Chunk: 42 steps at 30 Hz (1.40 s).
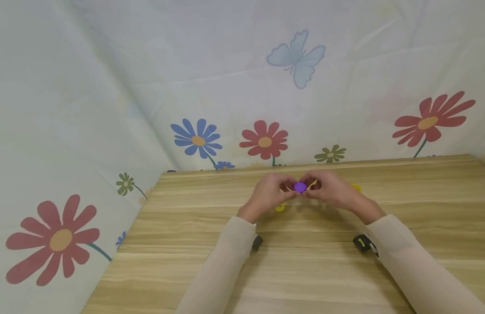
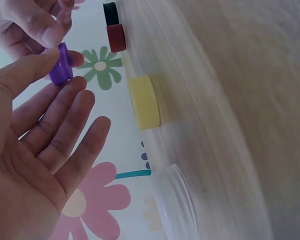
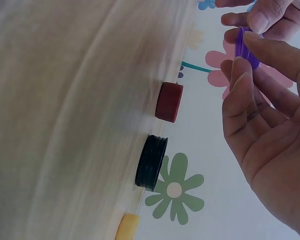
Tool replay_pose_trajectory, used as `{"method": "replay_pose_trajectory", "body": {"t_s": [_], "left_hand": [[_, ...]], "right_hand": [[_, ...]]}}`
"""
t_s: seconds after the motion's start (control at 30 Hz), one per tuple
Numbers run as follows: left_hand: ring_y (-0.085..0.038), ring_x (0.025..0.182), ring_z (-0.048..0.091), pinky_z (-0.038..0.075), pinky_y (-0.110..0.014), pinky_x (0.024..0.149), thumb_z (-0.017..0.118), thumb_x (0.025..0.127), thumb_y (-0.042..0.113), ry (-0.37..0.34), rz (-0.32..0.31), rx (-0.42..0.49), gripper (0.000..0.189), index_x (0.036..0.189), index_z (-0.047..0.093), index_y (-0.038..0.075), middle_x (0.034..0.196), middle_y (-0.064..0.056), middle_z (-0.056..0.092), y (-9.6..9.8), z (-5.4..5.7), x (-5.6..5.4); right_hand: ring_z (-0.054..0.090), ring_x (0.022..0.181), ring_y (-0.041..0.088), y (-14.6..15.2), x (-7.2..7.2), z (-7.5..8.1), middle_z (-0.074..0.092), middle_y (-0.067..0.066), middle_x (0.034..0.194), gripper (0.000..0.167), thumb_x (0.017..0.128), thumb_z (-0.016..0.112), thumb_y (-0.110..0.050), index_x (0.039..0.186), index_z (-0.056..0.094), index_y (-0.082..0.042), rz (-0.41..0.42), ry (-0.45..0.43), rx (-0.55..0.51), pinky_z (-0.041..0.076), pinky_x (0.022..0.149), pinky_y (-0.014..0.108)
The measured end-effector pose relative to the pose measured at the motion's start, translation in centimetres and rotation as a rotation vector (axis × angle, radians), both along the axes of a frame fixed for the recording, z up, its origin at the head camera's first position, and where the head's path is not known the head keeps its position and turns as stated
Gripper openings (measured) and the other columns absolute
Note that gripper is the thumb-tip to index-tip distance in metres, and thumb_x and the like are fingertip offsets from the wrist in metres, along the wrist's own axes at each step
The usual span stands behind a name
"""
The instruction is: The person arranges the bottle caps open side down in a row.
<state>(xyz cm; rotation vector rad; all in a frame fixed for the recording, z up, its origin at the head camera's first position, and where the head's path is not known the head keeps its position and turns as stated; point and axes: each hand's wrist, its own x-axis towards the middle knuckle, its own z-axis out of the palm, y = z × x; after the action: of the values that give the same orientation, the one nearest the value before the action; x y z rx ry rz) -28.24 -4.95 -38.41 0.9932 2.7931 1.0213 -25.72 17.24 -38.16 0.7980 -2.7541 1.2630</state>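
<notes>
Both hands meet over the far part of the wooden table, pinching one small purple bottle cap (image 1: pixel 300 187) between thumbs and fingers. The left hand (image 1: pixel 270 195) grips the cap's left side, and in the left wrist view its other fingers spread loosely beneath the purple cap (image 2: pixel 63 65). From the opposite side the right hand (image 1: pixel 332 189) pinches it. In the right wrist view, the hollow-looking purple cap (image 3: pixel 246 48) is tilted, held above the tabletop. Part of the cap is covered by the fingertips.
On the wooden table (image 1: pixel 305 270) stand a red cap (image 3: pixel 169 102), a black cap (image 3: pixel 151 162), a yellow cap (image 2: pixel 144 102), another yellow cap (image 1: pixel 356 188) and a clear lid (image 2: pixel 175 205). A flowered curtain (image 1: pixel 227 87) hangs behind the table and along its left.
</notes>
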Motion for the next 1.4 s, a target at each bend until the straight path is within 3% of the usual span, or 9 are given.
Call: {"method": "replay_pose_trajectory", "body": {"t_s": [0.27,0.9,1.2,1.4], "left_hand": [[-0.005,0.087,0.066,0.054,-0.021,0.076,0.082,0.097,0.02,-0.068,-0.013,-0.035,0.023,0.118,0.08,0.011,0.095,0.01,0.074,-0.3,-0.1,0.4],[-0.007,0.087,0.065,0.053,-0.022,0.077,0.083,0.096,0.019,-0.074,-0.004,-0.1,0.022,0.116,0.08,0.011,0.095,0.008,0.074,0.0,-0.6,0.1],[-0.007,0.088,0.067,0.054,-0.021,0.077,0.083,0.095,0.019,-0.121,-0.011,-0.119,0.024,0.117,0.08,0.01,0.098,0.006,0.076,0.0,-0.5,-0.3],[-0.006,0.087,0.067,0.054,-0.02,0.077,0.085,0.094,0.018,-0.117,-0.018,-0.132,0.023,0.115,0.081,0.01,0.096,0.007,0.077,0.0,-0.7,-0.4]], "right_hand": [[0.063,0.086,0.021,-0.2,0.5,-0.6,0.072,0.003,0.099,0.018,0.095,0.079,-0.003,0.113,0.075,-0.001,0.006,0.0,0.037,0.054,0.076,0.035],[0.067,0.091,0.021,-0.4,-0.1,-1.1,0.074,0.005,0.1,0.02,0.094,0.079,-0.002,0.114,0.074,0.002,0.012,-0.038,0.081,0.056,0.083,0.04],[0.064,0.081,0.019,-0.7,-0.4,-1.1,0.073,0.005,0.096,0.022,0.092,0.081,-0.003,0.111,0.072,0.002,0.013,-0.074,0.1,0.056,0.069,0.033],[0.062,0.079,0.018,-0.8,-0.6,-1.3,0.072,0.006,0.095,0.023,0.091,0.083,-0.002,0.109,0.071,0.002,0.019,-0.093,0.093,0.056,0.068,0.032]]}}
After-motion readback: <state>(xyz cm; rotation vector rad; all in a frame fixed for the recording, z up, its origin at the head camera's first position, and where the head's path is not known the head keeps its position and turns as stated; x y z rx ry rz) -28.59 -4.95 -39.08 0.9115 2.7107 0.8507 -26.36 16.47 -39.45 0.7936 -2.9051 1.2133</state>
